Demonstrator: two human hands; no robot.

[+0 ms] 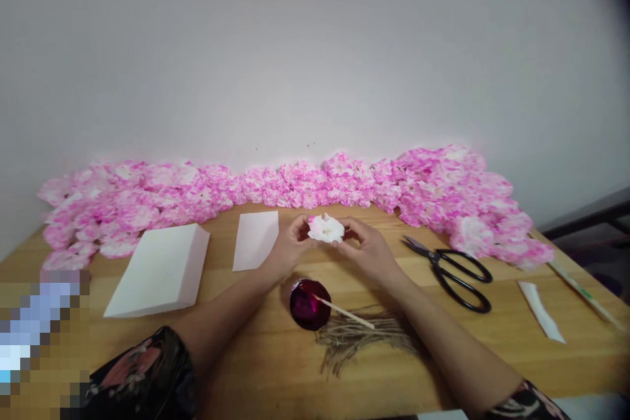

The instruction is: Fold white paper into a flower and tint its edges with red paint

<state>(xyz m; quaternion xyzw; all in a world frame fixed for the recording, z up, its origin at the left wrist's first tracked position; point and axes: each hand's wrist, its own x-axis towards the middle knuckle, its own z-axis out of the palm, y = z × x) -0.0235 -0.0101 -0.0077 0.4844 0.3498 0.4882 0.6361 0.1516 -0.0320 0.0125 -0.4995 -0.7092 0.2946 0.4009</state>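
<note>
Pinching the white-pink paper flower [325,228] between both sets of fingertips, your left hand [288,247] and right hand [367,247] clamp its two sides. Left of your fingers lie paper sheets [160,270]; just below them a dye cup [310,304] and twine [364,338]; right, black scissors [455,270].

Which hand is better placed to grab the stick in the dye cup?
Probably the right hand: the stick leans out of the dye cup toward its side. The left hand also pinches the paper flower.
</note>
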